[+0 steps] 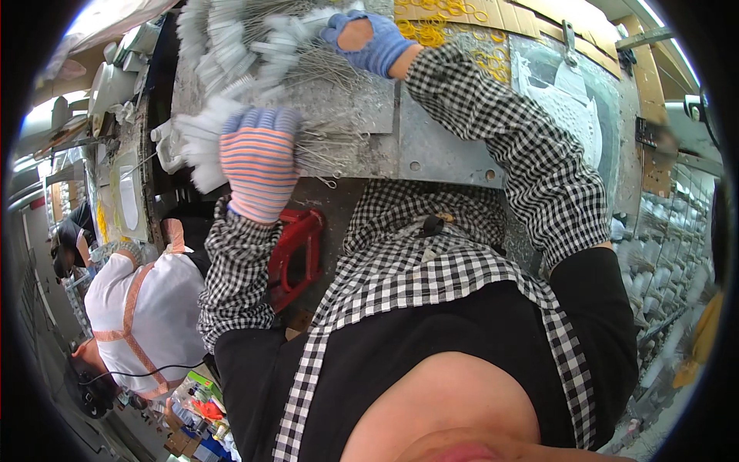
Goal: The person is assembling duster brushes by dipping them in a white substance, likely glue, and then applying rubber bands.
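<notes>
My left hand (260, 162), in a pink-and-blue striped glove, is closed round a bundle of wire brushes. Their white bristles (198, 142) stick out to its left, and their thin wire stems (332, 145) with looped ends point right, over the table's near edge. Farther off, my right hand (366, 42), in a blue glove with a bare patch at its back, reaches onto a heap of similar brushes (285, 46). Its fingers curl down at the heap's right side among bristles and stems; exactly which brushes they hold is partly hidden.
Yellow rings (431, 29) lie by cardboard (500, 15) at the back of the metal table (439, 138). A white-smeared plate (566, 100) lies right. Below the table stands a red metal frame (296, 250). A co-worker in a white top (158, 308) is at left.
</notes>
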A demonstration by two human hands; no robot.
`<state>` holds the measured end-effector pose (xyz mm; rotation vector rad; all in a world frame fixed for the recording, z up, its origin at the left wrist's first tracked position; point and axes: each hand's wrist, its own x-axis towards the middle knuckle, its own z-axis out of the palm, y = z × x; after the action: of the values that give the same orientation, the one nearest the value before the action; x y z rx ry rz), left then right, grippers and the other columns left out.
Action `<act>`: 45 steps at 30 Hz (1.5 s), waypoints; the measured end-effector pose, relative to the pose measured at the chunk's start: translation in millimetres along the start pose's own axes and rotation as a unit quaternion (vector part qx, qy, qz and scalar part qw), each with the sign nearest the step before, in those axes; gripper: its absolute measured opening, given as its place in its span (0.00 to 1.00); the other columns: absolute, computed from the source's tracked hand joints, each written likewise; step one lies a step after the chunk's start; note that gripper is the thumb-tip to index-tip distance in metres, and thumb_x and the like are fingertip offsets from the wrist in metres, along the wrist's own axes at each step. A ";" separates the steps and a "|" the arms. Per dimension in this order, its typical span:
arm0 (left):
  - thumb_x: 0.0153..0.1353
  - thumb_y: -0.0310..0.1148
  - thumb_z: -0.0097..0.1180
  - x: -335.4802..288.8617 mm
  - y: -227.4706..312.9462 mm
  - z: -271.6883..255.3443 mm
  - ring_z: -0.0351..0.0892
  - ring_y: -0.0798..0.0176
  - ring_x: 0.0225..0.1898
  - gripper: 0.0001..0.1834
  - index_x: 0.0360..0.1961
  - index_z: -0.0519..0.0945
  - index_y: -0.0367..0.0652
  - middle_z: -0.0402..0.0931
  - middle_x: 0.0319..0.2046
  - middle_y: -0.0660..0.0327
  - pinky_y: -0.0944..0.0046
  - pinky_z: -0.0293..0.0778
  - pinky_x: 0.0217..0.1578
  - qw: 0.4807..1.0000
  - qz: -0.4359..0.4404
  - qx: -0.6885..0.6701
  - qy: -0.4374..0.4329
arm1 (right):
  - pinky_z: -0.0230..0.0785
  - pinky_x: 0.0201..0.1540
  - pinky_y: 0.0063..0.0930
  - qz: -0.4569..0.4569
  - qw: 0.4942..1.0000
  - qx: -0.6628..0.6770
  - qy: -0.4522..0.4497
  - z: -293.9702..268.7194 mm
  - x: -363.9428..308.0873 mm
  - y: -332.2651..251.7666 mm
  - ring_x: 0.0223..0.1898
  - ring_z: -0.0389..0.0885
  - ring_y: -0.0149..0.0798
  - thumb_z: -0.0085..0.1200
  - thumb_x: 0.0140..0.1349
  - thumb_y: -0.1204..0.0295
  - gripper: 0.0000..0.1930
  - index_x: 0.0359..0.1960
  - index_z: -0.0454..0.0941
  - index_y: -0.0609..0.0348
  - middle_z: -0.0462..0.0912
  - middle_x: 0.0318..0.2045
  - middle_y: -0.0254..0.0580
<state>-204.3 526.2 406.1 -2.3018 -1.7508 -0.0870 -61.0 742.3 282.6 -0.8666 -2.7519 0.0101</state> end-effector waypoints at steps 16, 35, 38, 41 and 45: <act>0.51 0.37 0.69 82.6 94.1 -39.7 0.84 0.49 0.37 0.32 0.58 0.75 0.44 0.84 0.35 0.58 0.52 0.76 0.45 0.886 0.146 -0.368 0.242 | 0.73 0.58 0.40 -0.008 0.897 0.433 0.083 -211.1 -192.9 -7.8 0.54 0.81 0.51 0.54 0.66 0.64 0.24 0.62 0.73 0.59 0.81 0.52 0.54; 0.60 0.28 0.65 117.6 202.3 40.6 0.82 0.61 0.33 0.30 0.63 0.70 0.43 0.82 0.38 0.59 0.62 0.78 0.37 0.471 -0.083 -0.878 -0.005 | 0.64 0.69 0.40 -0.084 0.934 0.146 0.316 -236.7 -214.4 -18.1 0.64 0.75 0.48 0.55 0.68 0.52 0.22 0.57 0.80 0.49 0.78 0.60 0.46; 0.60 0.27 0.64 114.9 201.2 36.3 0.82 0.62 0.33 0.29 0.63 0.70 0.43 0.82 0.39 0.59 0.62 0.78 0.37 0.495 -0.076 -0.866 0.017 | 0.69 0.65 0.40 -0.066 0.929 0.095 0.351 -233.2 -206.7 -24.2 0.59 0.79 0.45 0.56 0.65 0.46 0.24 0.52 0.81 0.49 0.81 0.56 0.41; 0.60 0.27 0.64 112.2 198.2 29.1 0.82 0.62 0.33 0.29 0.63 0.70 0.43 0.82 0.39 0.59 0.63 0.79 0.36 0.525 -0.074 -0.847 0.040 | 0.63 0.69 0.46 0.215 0.924 0.185 -0.257 -231.9 -195.0 -5.5 0.63 0.76 0.47 0.51 0.67 0.44 0.27 0.57 0.80 0.49 0.79 0.60 0.43; 0.60 0.26 0.64 105.9 191.7 21.7 0.82 0.63 0.33 0.29 0.63 0.70 0.42 0.82 0.40 0.58 0.63 0.79 0.36 0.558 -0.072 -0.823 0.077 | 0.62 0.70 0.43 -0.103 0.953 0.169 0.229 -245.0 -206.1 -23.9 0.64 0.73 0.49 0.57 0.64 0.47 0.31 0.63 0.75 0.51 0.79 0.60 0.47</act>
<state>6.0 583.2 375.2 -2.5175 -1.8134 -2.9415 148.1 589.3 472.1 -0.4221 -2.2940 0.2088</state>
